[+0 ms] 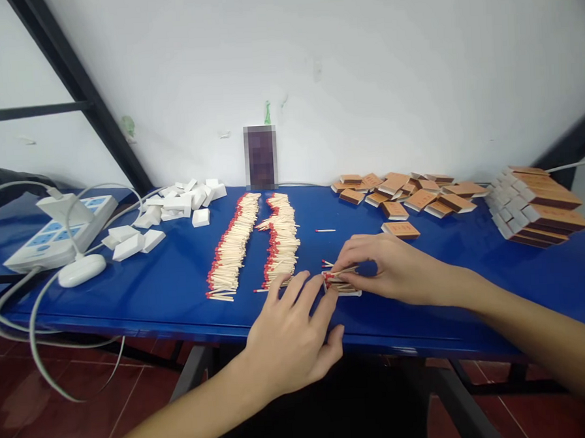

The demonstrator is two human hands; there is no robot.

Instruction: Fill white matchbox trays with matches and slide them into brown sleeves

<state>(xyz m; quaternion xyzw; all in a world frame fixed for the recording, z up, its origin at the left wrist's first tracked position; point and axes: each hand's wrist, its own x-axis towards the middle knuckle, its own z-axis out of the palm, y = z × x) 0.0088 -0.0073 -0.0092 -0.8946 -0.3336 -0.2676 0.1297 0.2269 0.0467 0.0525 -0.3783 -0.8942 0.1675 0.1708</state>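
Note:
A small white matchbox tray with red-headed matches in it lies near the table's front edge. My right hand is over the tray, thumb and fingers pinched on a few matches. From the left, my left hand reaches to the tray's left end with fingers apart; its fingertips are at the tray, and whether they press on it I cannot tell. Behind my left fingers runs a long row of matches, heads to the left. A second row of matches lies farther left.
White empty trays are heaped at the back left, beside a power strip with cables. Orange matchbox sleeves lie scattered at the back right. Stacked matchboxes stand at the far right. One loose match lies on the blue table.

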